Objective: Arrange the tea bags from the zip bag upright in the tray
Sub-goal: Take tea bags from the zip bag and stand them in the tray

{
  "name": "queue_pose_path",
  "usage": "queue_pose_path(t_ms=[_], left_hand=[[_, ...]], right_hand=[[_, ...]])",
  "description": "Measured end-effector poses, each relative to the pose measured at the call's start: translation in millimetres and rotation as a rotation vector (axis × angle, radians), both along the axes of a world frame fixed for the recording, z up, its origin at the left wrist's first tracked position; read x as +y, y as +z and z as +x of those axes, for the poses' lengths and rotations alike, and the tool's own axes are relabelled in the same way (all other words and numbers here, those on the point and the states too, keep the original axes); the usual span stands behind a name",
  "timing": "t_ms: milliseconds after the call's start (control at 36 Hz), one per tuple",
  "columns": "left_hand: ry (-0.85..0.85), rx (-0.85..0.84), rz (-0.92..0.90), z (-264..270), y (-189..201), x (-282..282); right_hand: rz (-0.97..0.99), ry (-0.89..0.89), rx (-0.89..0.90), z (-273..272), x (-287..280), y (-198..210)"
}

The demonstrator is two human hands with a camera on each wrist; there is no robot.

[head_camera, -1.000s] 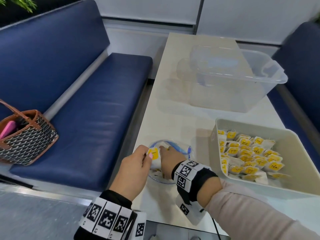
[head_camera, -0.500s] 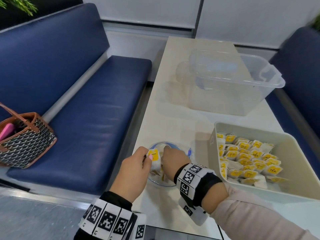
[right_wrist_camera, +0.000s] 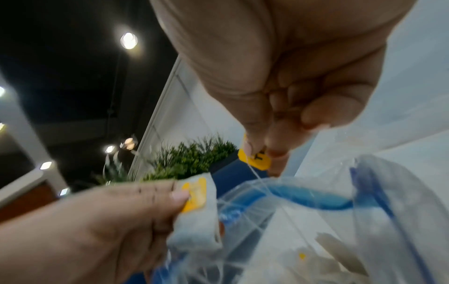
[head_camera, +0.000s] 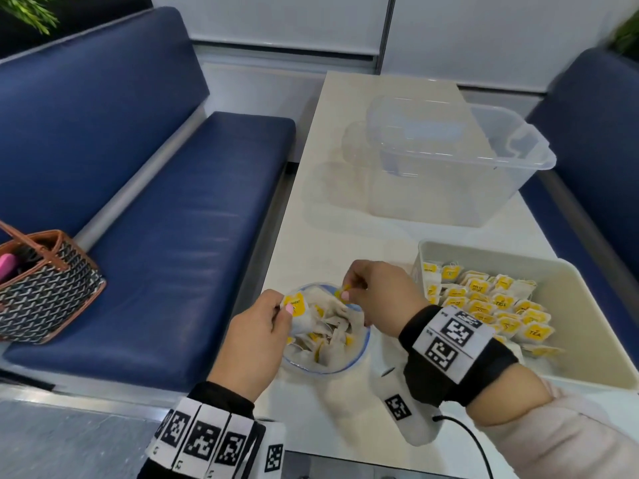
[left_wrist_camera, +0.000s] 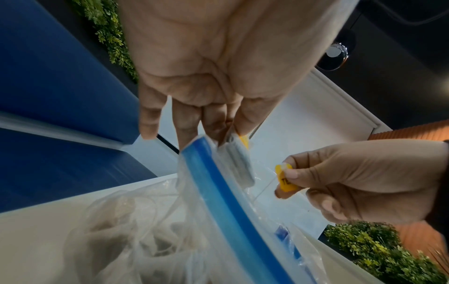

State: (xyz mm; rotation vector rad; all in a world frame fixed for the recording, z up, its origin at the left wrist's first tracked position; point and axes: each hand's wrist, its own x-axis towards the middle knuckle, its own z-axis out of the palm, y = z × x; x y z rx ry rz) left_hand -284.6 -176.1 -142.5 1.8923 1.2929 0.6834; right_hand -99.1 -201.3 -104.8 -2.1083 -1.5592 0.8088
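Observation:
A clear zip bag with a blue seal stands open on the table, full of tea bags with yellow tags. My left hand pinches one tea bag at the bag's left rim. My right hand pinches a yellow tag above the bag's mouth, its string trailing down into the bag. The cream tray to the right holds several tea bags standing in rows at its left part.
An empty clear plastic bin stands farther back on the table. Blue benches flank the table on both sides. A patterned handbag sits on the left bench.
My right hand has come up out of the bag with a yellow tag pinched in its fingers. My left hand keeps its hold on its tea bag at the rim.

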Motion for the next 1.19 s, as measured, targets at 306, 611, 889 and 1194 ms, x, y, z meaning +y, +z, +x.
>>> queue_pose_path(t_ms=[306, 611, 889, 1194], left_hand=[[0.032, 0.027, 0.032, 0, 5, 2], [0.066, -0.040, 0.084, 5, 15, -1], [0.061, -0.122, 0.115, 18, 27, 5], [-0.178, -0.243, 0.087, 34, 38, -1]], right_hand=[[0.005, 0.017, 0.169, -7, 0, -2], [0.135, -0.009, 0.428, -9, 2, 55], [0.258, 0.076, 0.637, -15, -2, 105], [0.315, 0.083, 0.815, -11, -6, 124]])
